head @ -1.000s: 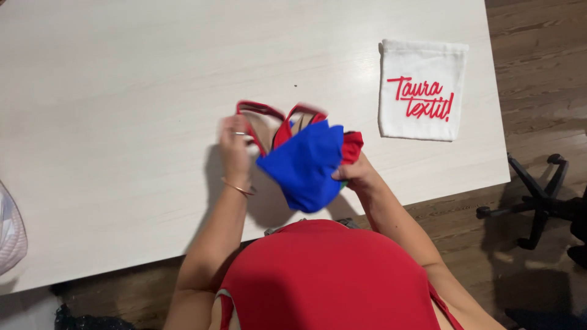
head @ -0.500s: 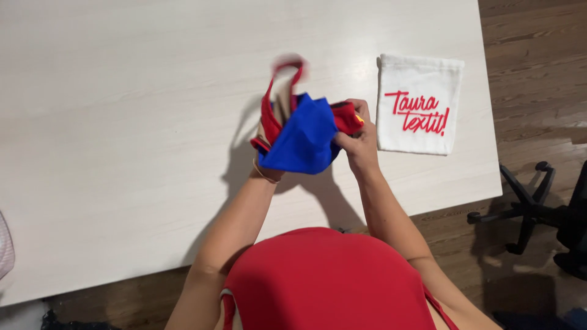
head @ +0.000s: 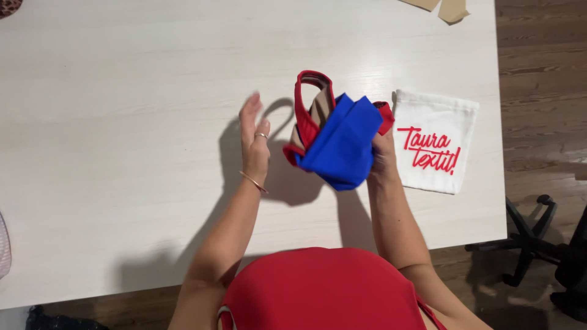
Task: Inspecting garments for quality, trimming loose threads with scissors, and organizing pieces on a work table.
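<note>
My right hand [head: 383, 156] grips a folded blue cloth bag [head: 342, 143] with red handles, held up above the pale wooden table [head: 122, 91]. The red and tan handle loops [head: 310, 98] stick up from the bundle's left side. My left hand [head: 253, 137] is flat and open just left of the bag, fingers together and pointing away from me, not touching the cloth. A ring and a thin bracelet are on that hand and wrist.
A white drawstring pouch [head: 435, 142] with red script lies flat on the table right of the bag. Tan paper pieces [head: 445, 7] sit at the far right corner. A black office chair base [head: 532, 244] stands on the wooden floor at right.
My left hand has let go of the bag and opened beside it. The bag now hangs from my right hand alone, slightly farther right.
</note>
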